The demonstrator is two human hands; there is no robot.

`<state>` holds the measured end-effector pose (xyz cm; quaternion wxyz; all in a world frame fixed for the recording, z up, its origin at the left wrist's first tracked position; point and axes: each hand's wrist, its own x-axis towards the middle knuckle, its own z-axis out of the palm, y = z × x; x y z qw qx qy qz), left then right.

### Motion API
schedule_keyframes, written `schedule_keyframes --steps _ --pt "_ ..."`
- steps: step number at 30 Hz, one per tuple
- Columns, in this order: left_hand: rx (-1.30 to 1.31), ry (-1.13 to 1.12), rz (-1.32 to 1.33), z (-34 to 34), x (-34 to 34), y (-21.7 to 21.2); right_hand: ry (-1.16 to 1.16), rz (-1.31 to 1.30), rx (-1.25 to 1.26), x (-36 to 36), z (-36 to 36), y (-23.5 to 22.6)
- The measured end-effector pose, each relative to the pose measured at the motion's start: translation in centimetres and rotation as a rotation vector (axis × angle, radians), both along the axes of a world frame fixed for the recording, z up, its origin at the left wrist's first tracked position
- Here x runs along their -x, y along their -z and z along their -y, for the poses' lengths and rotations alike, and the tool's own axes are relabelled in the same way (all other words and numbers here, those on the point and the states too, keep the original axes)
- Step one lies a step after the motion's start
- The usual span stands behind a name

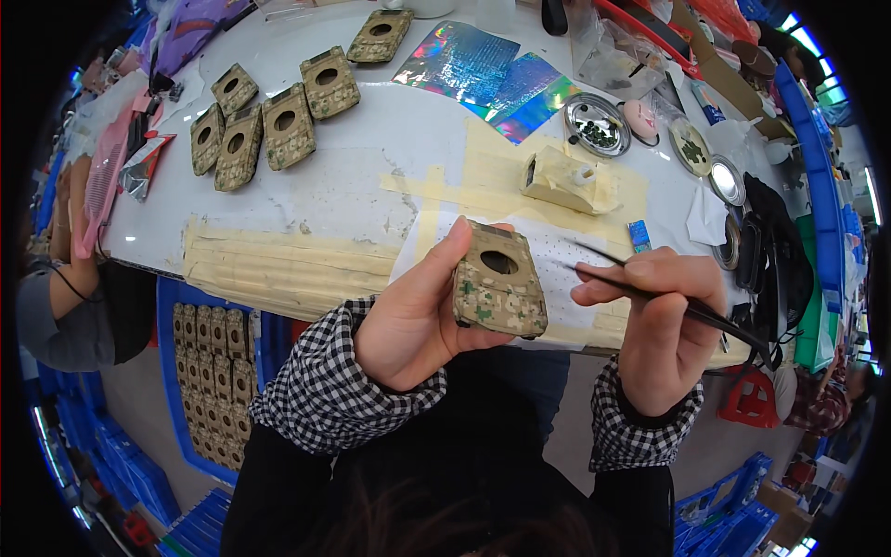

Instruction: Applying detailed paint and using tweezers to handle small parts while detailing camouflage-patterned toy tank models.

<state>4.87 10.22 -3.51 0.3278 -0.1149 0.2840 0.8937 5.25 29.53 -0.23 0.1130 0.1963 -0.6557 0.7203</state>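
We clamped the camouflage shell in our left hand, near the table's taped front edge. Our right hand pinched black tweezers, tips apart, just beside the shell; white tabletop stretched toward the far-left shells.

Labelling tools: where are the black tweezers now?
Head view, right of centre: the black tweezers are in the right hand, tips just right of the camouflage shell held in the left hand.
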Motion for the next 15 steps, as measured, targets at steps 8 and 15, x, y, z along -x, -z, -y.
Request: schedule_keyframes --steps 8,15 --pt "-0.018 0.000 -0.005 0.0 0.1 0.2 0.459 -0.388 -0.785 4.4 -0.9 -0.4" --pt "-0.047 0.002 0.000 0.2 0.1 0.5 0.497 -0.499 -1.068 6.9 -0.2 0.2"
